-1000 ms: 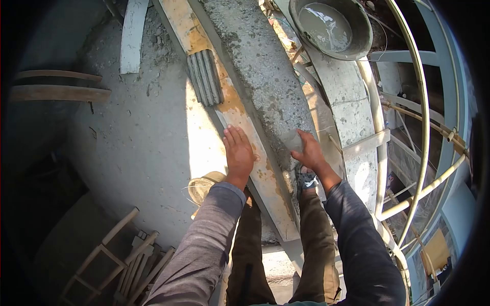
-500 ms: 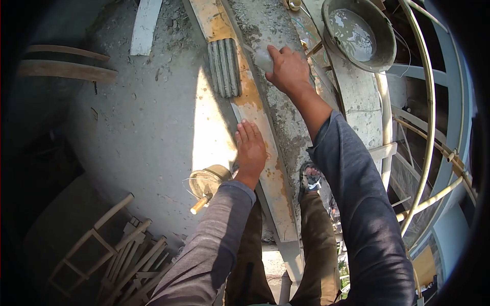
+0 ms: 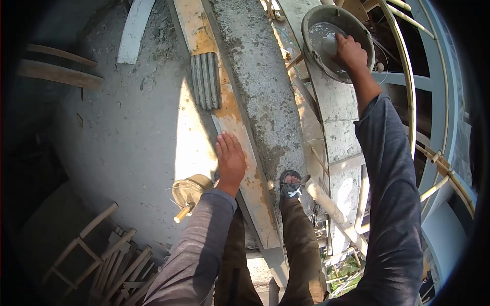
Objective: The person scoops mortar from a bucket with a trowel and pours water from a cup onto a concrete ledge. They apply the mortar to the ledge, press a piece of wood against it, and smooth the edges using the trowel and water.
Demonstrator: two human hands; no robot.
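Note:
My left hand (image 3: 231, 161) lies flat, fingers together and stretched out, on a long mortar-stained board (image 3: 244, 133). Just beyond its fingertips, a ribbed grey block (image 3: 205, 81) sits across the board's left edge. My right hand (image 3: 351, 52) reaches into a dark bucket (image 3: 311, 53) of cloudy water at the upper right. Its fingers are closed around a pale, translucent object (image 3: 331, 42), partly hidden by the hand and the water; its exact kind does not show.
A small bucket (image 3: 190, 193) with a wooden-handled tool stands left of my left forearm. Wooden frames and offcuts (image 3: 115, 260) are piled at lower left. Rough concrete (image 3: 270, 97) runs right of the board. Bamboo poles (image 3: 403, 66) curve along the right side.
My right hand has moved from above the rough concrete beside the board, right and into the bucket, with the pale object. My left hand stays flat on the board. The view has shifted right.

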